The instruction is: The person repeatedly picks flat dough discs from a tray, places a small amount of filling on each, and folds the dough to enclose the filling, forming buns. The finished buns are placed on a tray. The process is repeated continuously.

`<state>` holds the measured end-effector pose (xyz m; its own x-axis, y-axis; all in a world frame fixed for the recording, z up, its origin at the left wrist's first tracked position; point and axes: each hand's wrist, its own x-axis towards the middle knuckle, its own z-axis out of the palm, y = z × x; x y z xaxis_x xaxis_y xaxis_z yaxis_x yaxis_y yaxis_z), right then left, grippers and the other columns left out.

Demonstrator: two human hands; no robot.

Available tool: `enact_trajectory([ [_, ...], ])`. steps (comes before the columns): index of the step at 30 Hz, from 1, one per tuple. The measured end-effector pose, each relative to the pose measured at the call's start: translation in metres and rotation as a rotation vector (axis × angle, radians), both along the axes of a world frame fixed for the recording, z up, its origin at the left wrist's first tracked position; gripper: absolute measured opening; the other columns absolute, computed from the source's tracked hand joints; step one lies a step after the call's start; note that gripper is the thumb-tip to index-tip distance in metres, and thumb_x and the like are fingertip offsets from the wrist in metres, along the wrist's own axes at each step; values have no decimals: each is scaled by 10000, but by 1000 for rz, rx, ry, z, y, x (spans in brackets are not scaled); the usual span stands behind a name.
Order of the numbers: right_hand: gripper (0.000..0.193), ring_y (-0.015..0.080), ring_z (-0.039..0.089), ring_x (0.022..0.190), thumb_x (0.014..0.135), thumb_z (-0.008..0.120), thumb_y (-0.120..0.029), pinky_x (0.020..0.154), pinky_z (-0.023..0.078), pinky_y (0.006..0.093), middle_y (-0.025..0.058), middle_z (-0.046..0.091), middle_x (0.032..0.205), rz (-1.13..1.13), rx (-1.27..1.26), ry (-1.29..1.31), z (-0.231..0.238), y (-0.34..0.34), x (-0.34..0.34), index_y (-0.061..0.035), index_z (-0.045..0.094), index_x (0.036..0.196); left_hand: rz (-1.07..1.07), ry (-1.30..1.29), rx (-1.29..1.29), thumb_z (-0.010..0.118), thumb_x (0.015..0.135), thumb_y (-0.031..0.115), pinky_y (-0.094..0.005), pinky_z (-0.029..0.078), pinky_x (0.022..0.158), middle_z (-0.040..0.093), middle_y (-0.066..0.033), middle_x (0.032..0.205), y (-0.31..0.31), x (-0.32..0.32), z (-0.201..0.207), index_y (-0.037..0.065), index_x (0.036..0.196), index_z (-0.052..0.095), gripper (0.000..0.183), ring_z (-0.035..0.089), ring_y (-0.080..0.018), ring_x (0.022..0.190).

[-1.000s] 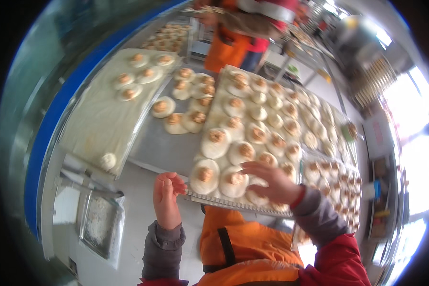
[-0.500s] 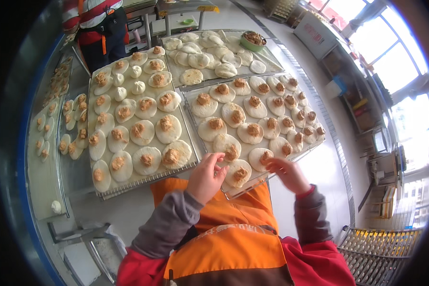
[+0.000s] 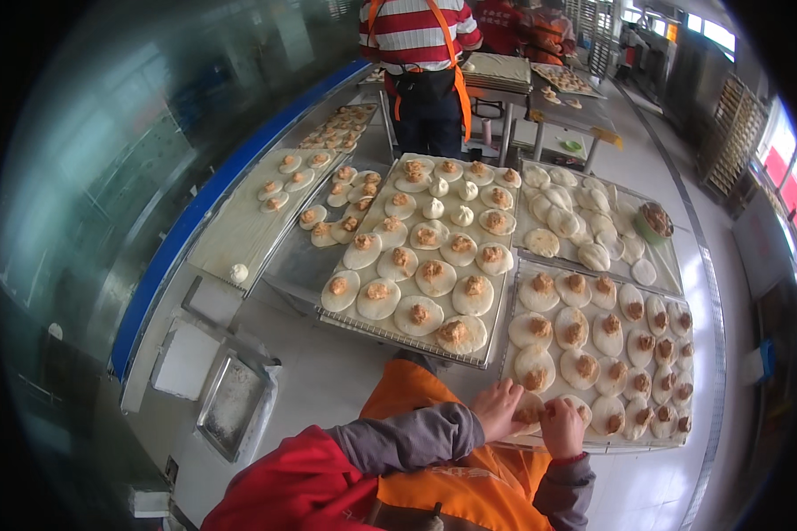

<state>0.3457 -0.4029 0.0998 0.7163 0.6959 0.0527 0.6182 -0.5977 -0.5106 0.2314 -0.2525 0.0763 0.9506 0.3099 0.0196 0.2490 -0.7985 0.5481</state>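
A flat dough round with a dollop of orange-brown filling point(image 3: 528, 412) lies at the front left corner of the right-hand tray point(image 3: 651, 449). My left hand point(image 3: 494, 412) pinches its left edge with closed fingers. On the opposite side my right hand point(image 3: 563, 430) is closed on the edge, thumb and fingertips together. Part of the rim is hidden under my fingers. Beside my right hand, another filled round point(image 3: 578, 408) is partly covered. Several more filled rounds sit in rows behind, among them one just beyond my hands point(image 3: 535, 363).
The middle tray point(image 3: 390, 337) carries filled rounds and a few pleated buns point(image 3: 433, 209). Behind on the right are stacked plain rounds point(image 3: 565, 219) and a green bowl of filling point(image 3: 653, 234). A counter point(image 3: 221, 239) runs along the left. A person in stripes point(image 3: 416, 40) stands beyond.
The view has swung left, so the trays appear farther right. My hands, previously apart above the front rounds, have come down and closed on the edges of one filled round.
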Motion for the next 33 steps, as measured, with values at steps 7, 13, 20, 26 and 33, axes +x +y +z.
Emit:
enact_trajectory([
  [7,91,219,624,798,894,597,7,714,500,330,101,627,899,-108,378,312,-15,-13,-36,-20,591,981,-121,-315,-112,816,755,233,-415,493,912,571,-146,1138,14,-6,-9,0,1251,522,623,581,-332,1061],
  [13,115,157,641,891,954,603,-89,769,539,311,48,650,985,-351,994,1235,-8,-11,-47,-28,576,1049,-136,-71,-1079,779,871,248,-336,464,999,594,-92,1224,30,-15,10,6,1333,494,595,580,-209,1168],
  [20,228,123,642,905,998,581,-73,787,526,250,54,693,1049,-274,806,1095,-6,15,-63,-1,632,1208,352,-155,-1759,625,1015,257,-275,490,948,631,-10,1197,15,-44,-13,52,1352,536,404,576,-91,1126],
  [26,129,88,605,791,961,631,-69,694,512,248,44,703,918,-158,479,909,-18,23,-65,49,661,1005,152,-230,-1101,580,1040,208,-258,496,875,672,-20,1043,27,-56,-28,7,1195,623,258,593,-72,990],
  [33,94,79,621,824,987,615,-81,728,524,236,26,691,930,-296,616,743,-28,26,-80,-10,641,1043,500,-179,-1947,602,1026,317,-267,509,864,678,0,1038,23,-60,26,-1,1193,622,360,622,-96,939],
])
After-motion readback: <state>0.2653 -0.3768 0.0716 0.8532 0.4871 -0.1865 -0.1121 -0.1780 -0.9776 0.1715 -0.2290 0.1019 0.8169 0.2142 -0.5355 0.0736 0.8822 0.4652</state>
